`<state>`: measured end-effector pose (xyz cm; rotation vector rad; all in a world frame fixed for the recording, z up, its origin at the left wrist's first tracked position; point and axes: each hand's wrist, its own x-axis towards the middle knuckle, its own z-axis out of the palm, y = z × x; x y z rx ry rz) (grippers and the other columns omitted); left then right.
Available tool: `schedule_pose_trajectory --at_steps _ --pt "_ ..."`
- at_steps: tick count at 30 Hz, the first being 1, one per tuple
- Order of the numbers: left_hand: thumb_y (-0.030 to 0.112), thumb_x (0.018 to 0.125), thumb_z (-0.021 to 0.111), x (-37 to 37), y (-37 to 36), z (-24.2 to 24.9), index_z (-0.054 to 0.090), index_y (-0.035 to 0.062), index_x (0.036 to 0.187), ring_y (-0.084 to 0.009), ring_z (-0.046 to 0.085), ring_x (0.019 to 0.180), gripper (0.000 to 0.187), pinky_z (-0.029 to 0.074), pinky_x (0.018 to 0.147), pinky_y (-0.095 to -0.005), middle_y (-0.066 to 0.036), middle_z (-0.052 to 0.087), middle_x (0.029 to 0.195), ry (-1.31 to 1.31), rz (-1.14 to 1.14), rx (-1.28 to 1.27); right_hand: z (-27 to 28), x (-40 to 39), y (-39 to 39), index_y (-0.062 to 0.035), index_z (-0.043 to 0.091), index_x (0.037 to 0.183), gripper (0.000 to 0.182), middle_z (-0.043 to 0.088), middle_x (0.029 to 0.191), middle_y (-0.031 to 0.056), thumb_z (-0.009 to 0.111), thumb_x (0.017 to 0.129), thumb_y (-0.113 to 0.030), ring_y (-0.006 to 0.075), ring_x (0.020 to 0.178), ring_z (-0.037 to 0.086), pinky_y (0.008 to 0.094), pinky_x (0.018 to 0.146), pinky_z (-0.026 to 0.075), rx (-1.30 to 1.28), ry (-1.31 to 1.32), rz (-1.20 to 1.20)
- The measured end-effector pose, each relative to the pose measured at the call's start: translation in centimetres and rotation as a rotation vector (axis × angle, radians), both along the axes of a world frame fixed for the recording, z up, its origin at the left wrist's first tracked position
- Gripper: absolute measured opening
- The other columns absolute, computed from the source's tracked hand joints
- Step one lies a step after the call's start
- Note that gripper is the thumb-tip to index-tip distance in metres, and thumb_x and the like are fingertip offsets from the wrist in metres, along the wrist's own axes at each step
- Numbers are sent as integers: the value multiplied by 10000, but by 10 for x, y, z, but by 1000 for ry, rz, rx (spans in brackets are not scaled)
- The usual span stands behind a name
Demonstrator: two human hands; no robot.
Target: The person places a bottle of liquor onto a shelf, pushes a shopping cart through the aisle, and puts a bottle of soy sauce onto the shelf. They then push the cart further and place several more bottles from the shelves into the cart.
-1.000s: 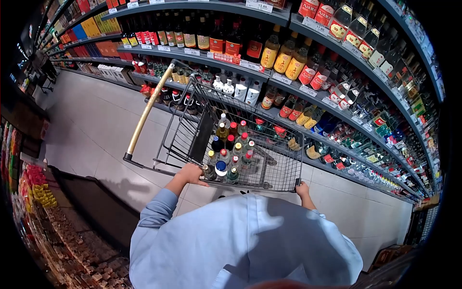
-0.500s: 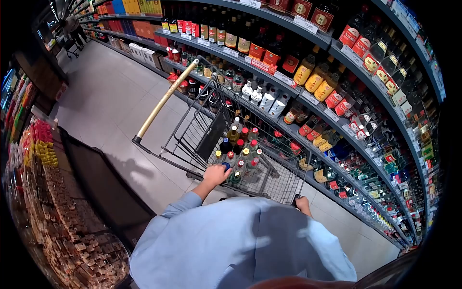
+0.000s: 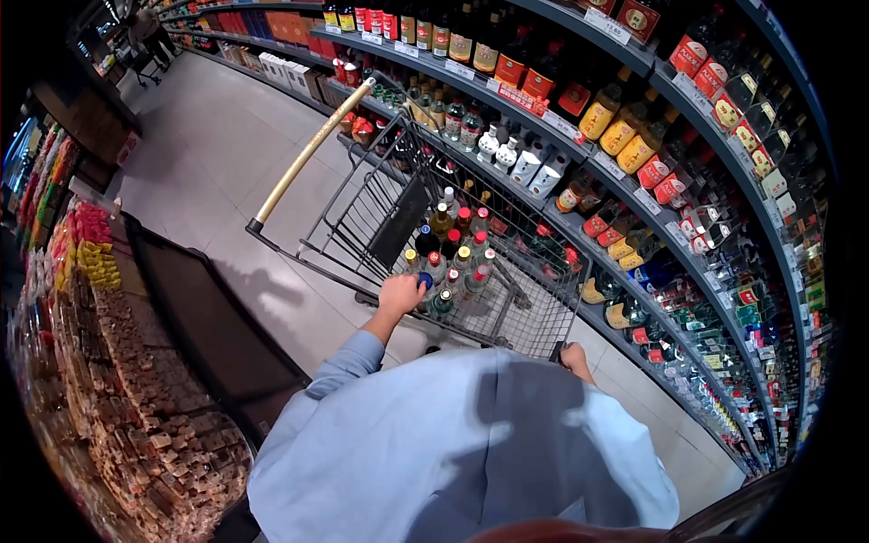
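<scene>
- We see our left hand (image 3: 401,294) resting on the near rim of the shopping cart (image 3: 534,312), fingers curled over the wire edge, right beside a blue-capped bottle (image 3: 425,281).
- Our right hand (image 3: 573,356) is at the cart's near right corner, fingers clenched on the rim there; most of the hand is hidden behind our light-blue shirt (image 3: 462,452), so we cannot tell the grip in any detail.
- The cart stands in the middle of the scene, its basket just in front of us and its pale handle bar (image 3: 312,152) slanting away at the far left end.
- Inside the basket, a cluster of upright bottles (image 3: 453,249) with red, yellow, white and dark caps fills the left half; the right half shows bare wire mesh.
- To the right and far side, long shelves (image 3: 634,181) run the length of the aisle, packed with bottles and price tags.
- To the left, a low display of small packaged goods (image 3: 136,407) sits beside a dark floor mat (image 3: 213,330).
- At the far end of the tiled aisle, another person (image 3: 145,27) stands near a cart.
</scene>
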<state>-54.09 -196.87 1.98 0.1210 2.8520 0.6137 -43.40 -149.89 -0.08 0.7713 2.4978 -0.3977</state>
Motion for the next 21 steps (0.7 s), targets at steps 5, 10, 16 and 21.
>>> schedule_pose_trajectory --at_steps 5,10,16,21 --pt "337 823 524 -6 -18 6 636 69 807 -286 634 761 291 506 679 -401 -125 652 809 -41 -5 -46 -18 -19 -4 34 660 754 221 648 709 193 551 714 -155 302 684 654 378 658 513 -16 -224 3" --pt "337 824 519 -11 -33 1 642 71 819 -300 631 755 293 505 673 -419 -133 646 816 -26 11 -67 14 -24 -46 -43 657 1000 351 617 1078 169 556 742 -258 302 1019 591 389 835 485 113 -242 60" --pt "318 817 522 -17 -45 -5 638 62 812 -317 621 746 281 497 654 -433 -141 638 806 9 -5 -94 5 -17 -61 -87 632 949 249 633 954 157 553 724 -157 326 901 610 432 766 498 169 75 339" --pt "320 824 526 -17 -51 -20 632 62 782 -316 620 734 282 495 631 -428 -128 634 809 25 -9 -128 -3 2 -72 -73 617 945 219 575 1076 116 538 801 -218 297 979 571 419 803 477 -20 199 637"
